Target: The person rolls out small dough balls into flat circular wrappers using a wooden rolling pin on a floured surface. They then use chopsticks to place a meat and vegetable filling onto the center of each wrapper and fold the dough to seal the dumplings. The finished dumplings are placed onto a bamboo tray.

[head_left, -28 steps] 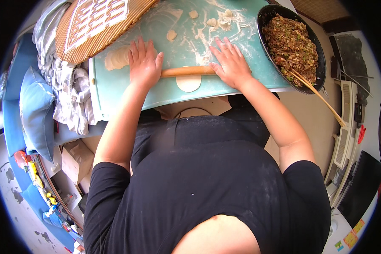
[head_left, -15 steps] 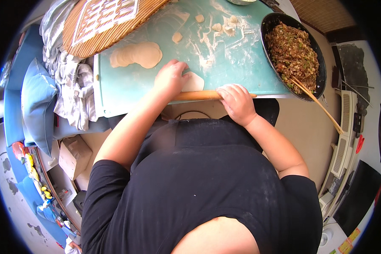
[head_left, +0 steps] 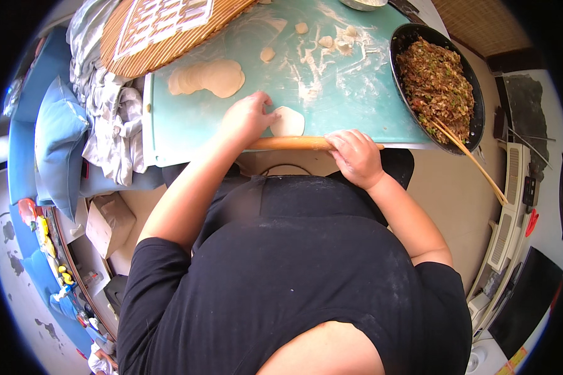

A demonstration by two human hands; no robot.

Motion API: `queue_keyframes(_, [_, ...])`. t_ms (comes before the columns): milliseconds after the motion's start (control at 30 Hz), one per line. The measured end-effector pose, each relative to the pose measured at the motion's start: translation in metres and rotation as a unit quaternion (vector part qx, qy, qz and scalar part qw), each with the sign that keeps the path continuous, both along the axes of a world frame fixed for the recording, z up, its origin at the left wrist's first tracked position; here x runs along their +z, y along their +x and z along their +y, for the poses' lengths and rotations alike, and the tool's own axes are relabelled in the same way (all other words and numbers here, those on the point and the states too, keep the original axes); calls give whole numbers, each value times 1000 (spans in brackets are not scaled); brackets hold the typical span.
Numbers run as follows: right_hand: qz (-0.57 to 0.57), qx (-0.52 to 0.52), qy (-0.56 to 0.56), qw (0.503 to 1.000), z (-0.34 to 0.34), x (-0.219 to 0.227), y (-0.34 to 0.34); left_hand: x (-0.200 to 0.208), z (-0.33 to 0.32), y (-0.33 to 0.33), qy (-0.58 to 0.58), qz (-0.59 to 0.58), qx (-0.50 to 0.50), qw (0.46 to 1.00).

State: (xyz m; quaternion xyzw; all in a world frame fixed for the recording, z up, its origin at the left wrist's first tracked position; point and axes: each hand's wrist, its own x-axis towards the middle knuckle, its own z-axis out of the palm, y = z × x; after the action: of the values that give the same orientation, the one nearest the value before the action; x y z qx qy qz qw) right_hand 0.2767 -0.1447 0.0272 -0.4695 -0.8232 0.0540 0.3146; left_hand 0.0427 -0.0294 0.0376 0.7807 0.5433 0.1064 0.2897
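A thin white dough round (head_left: 288,122) lies on the floured teal mat (head_left: 344,119) near its front edge. Its near edge meets a wooden rolling pin (head_left: 288,144), which lies crosswise along the mat's edge. My right hand (head_left: 358,157) is closed around the pin's right part. Beside the dough round, my left hand (head_left: 249,119) has its thumb at the left edge of the dough, with a gap between thumb and fingers. The left end of the pin is hidden by my left wrist. Farther left, a row of overlapping rolled wrappers (head_left: 207,79) rests on the mat.
Several small dough pieces (head_left: 268,54) and loose flour are scattered farther back. At right stands a black pan (head_left: 394,56) of minced filling (head_left: 435,81) with chopsticks (head_left: 466,153) jutting out. A round slatted tray (head_left: 122,53) overhangs the mat's back left; a bowl (head_left: 364,5) sits far back.
My left fingers have drawn slightly left, opening away from the thumb, so more of the dough round shows. The right hand stays on the rolling pin. The whole view has shifted slightly.
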Motion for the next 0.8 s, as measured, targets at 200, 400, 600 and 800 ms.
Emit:
queue_keyframes(200, [-5, 12, 1, 1000, 4, 4, -11, -7, 8, -1, -7, 50, 7, 999])
queue_keyframes(400, [5, -5, -46, 999, 5, -4, -8, -1, -23, -43, 104, 71, 28, 992])
queue_keyframes(600, [-44, -40, -70, 996, 57, -4, -15, -21, 8, -40, 249, -37, 38, 967])
queue_keyframes(800, [-76, -35, -73, 994, 63, -4, -15, -15, 22, -23, 105, 13, -33, 994])
